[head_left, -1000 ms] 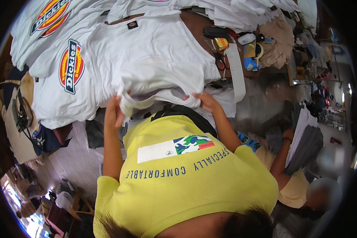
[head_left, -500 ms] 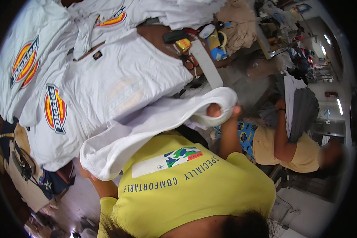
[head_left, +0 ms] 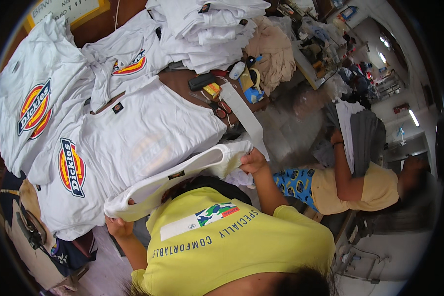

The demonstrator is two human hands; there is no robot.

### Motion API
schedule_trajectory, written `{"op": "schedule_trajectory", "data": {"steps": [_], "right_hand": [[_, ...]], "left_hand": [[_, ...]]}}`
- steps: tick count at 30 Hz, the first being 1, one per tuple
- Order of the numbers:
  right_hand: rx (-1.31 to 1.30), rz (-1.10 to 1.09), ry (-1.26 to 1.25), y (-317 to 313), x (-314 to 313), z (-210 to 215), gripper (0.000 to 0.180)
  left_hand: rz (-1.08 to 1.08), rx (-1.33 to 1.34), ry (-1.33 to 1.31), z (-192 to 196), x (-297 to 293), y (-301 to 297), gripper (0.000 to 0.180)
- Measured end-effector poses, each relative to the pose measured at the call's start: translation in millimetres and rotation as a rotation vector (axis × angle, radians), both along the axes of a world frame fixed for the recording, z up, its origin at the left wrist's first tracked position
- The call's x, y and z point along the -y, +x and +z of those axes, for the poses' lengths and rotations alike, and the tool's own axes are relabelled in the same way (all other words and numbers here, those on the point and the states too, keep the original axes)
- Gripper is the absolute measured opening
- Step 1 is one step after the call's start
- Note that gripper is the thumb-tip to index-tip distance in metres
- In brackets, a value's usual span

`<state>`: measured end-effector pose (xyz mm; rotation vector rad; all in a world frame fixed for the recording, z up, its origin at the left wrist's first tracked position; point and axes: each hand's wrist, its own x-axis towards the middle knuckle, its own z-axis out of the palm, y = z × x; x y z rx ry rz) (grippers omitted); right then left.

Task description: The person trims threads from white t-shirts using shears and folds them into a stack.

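A white shirt (head_left: 209, 160) is stretched between my two hands at the front of the table, with a small dark neck label showing on its inner side. My left hand (head_left: 119, 227) is closed on the shirt's left end, low in the picture. At the other end, my right hand (head_left: 254, 161) pinches the white cloth between thumb and fingers. Just beyond, another white shirt (head_left: 182, 116) lies spread out, a faint print showing through it. A coloured chest logo (head_left: 71, 167) marks the white cloth to its left.
More white shirts (head_left: 39, 93) are heaped at the far left, and a folded stack (head_left: 207, 34) stands at the back. Scissors (head_left: 222, 109), a pale flat strip (head_left: 244, 116), a tape roll (head_left: 254, 78) and beige cloth (head_left: 271, 54) lie right of them. A co-worker (head_left: 350, 185) handles grey cloth at right.
The held shirt has been lowered and its edge drawn straighter, bringing the neck label into sight. My right hand has moved left and down, and the fingers of both hands now show.
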<state>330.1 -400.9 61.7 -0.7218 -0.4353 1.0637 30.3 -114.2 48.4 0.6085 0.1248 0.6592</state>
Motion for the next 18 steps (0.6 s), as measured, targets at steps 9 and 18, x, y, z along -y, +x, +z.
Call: {"op": "schedule_trajectory", "data": {"steps": [9,18], "right_hand": [[-0.256,0.115,-0.334,-4,-49,-45,0.054],[-0.18,0.074,-0.203,62,-23,-30,0.038]], "left_hand": [[-0.268,-0.381,-0.456,-33,23,30,0.041],[-0.045,-0.378,-0.035,14,-12,-8,0.035]]}}
